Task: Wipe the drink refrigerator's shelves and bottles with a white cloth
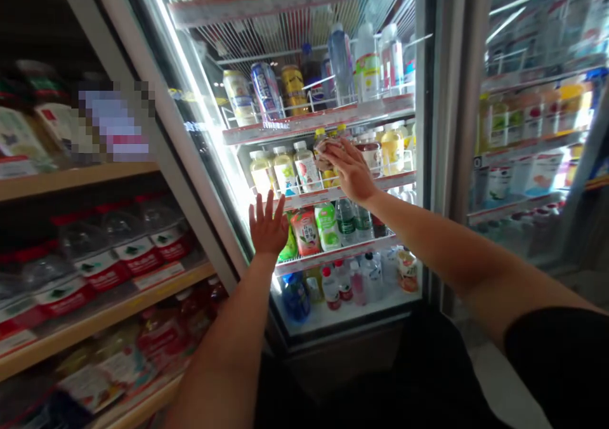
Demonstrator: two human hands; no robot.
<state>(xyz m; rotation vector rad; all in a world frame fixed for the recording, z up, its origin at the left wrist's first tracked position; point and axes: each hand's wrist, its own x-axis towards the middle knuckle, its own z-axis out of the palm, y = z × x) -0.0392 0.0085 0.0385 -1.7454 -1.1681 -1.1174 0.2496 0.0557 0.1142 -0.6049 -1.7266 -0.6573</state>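
Note:
In front of me stands a lit drinks cooler with a glass door (304, 311). My right hand (353, 169) presses a crumpled brownish cloth (328, 151) against the glass, level with the middle shelf of bottles. Its fingers lie over the cloth, which is partly hidden beneath them. Lower and to the left, my left hand (270, 226) is open, fingers spread and pointing up. It seems to rest flat on the same glass near the door's left side, with nothing in it. Behind it are a green bottle and an orange-red bottle (306, 232).
Shelves inside the cooler hold cans (268, 89) and bottles (365, 61). At left, a wooden shelf (118, 296) carries red-labelled water bottles (102, 267). A second glass-fronted cooler (523, 131) is on the right, past a metal door frame (457, 131).

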